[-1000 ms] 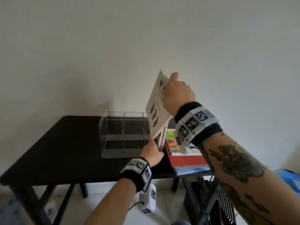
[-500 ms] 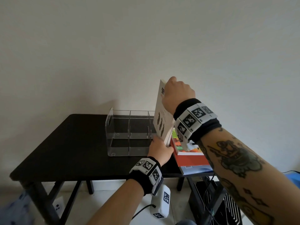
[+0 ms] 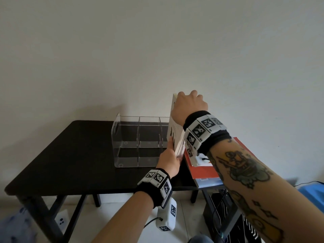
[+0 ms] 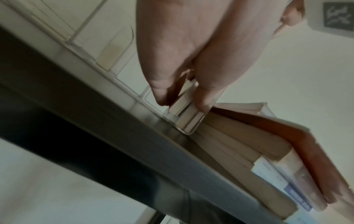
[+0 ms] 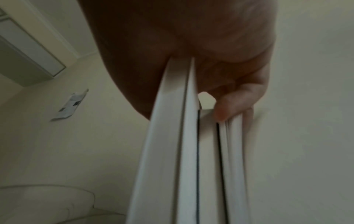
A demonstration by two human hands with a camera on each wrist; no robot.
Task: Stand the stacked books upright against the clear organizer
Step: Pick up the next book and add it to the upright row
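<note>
Several thin white books (image 3: 175, 132) stand nearly upright on the black table (image 3: 73, 155), their cover against the right end of the clear organizer (image 3: 138, 142). My right hand (image 3: 190, 106) grips their top edge (image 5: 184, 121) from above, fingers curled over it. My left hand (image 3: 169, 160) pinches their lower front corner (image 4: 189, 115) between thumb and fingers. To the right, a stack of books (image 3: 203, 171) lies flat, a red cover on top, seen side-on in the left wrist view (image 4: 268, 151).
The flat stack overhangs the table's right front corner. The organizer has three empty compartments. A wall runs close behind the table. Under the table at the right is a black rack (image 3: 226, 211), and a white device (image 3: 168, 218) hangs below my left wrist.
The white books have swung from a rightward lean to nearly vertical beside the organizer. My right hand came down and left with their top edge; my left hand stayed at their base.
</note>
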